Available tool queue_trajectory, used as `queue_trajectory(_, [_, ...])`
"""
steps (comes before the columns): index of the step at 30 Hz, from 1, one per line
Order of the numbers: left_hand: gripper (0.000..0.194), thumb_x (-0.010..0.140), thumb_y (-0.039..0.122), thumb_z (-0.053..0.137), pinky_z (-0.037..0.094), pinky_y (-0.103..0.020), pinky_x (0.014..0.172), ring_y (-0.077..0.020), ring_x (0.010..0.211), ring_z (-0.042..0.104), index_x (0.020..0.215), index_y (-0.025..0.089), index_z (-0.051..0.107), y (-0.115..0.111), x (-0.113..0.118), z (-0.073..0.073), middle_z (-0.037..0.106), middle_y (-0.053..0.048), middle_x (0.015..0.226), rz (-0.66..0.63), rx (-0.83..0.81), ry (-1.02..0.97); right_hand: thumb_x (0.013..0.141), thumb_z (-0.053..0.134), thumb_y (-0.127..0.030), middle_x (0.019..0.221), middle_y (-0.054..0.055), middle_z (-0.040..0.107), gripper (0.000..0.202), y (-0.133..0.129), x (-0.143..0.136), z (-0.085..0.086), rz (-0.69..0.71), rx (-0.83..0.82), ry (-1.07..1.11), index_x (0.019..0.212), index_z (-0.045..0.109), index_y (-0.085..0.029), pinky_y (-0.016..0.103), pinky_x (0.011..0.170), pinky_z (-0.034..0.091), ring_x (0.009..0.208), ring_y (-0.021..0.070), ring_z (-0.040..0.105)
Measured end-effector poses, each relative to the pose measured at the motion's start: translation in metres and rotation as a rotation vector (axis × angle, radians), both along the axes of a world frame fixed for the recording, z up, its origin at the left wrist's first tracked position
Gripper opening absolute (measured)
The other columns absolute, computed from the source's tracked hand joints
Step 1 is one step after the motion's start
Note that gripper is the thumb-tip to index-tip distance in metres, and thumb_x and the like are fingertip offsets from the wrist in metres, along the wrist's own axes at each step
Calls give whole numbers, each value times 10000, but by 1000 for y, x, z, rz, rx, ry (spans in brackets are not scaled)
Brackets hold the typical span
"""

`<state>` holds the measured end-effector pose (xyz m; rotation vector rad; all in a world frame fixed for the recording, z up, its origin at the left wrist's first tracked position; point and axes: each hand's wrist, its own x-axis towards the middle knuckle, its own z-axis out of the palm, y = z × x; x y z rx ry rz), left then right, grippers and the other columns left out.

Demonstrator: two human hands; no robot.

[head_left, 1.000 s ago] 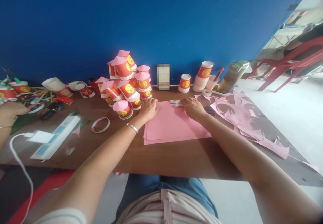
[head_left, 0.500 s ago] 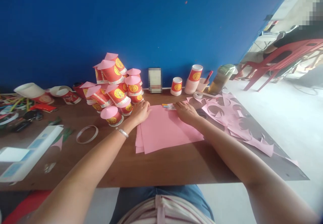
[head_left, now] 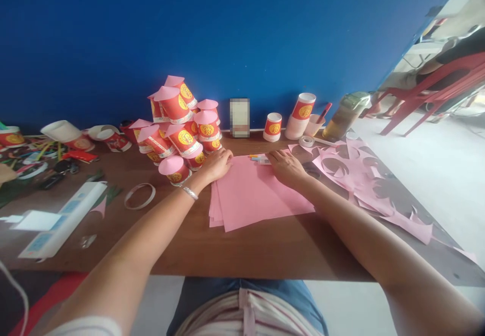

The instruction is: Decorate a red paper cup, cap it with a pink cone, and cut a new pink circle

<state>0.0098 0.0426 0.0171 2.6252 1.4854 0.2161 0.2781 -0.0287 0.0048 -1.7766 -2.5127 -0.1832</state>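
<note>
A stack of pink paper sheets [head_left: 261, 194] lies on the table in front of me, its left edges slightly fanned. My left hand [head_left: 219, 165] is closed at the far left corner of the stack, fingers bent over the paper's edge. At the far right corner, my right hand [head_left: 287, 167] rests on the paper with its fingers curled; the fingertips are partly hidden. Beside its fingers, on the far edge of the sheets, are some pens [head_left: 259, 159]. Just left of my left hand stands a pile of red paper cups with pink cone tops [head_left: 182, 139].
Pink paper offcuts [head_left: 352, 166] cover the table's right side. At the back stand a red cup [head_left: 272, 128], stacked cups [head_left: 301, 116], a tape roll [head_left: 306, 141] and a bottle [head_left: 343, 118]. Leftward are a ring [head_left: 139, 196], a power strip [head_left: 64, 222] and clutter. A blue wall rises behind.
My view has turned a little to the left, so everything sits further right. Both hands stay at the far corners of the pink sheets. The left edges look slightly more fanned.
</note>
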Motion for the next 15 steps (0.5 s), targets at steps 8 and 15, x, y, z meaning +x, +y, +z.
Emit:
queue_trajectory(8, [401,907,340,773,547,-402,1010,-280,1165,691,1275,208,687,-75,-32,39,733,-96,1283,-578,-62,89,1001,413,-82,1405,189,646,444,-3,-2,-6,47,26,34,1400,605,-109,402,1032,481,1276,307,590])
queue_trajectory(15, [165,909,258,732,551,-382,914,-274,1039,695,1055,184,720,-124,-38,37,753,-123,1109,-791,-39,221,1008,472,-167,1423,214,628,422,-10,-8,-3,117,117,105,1411,563,-84,446,1103,434,1295,342,553])
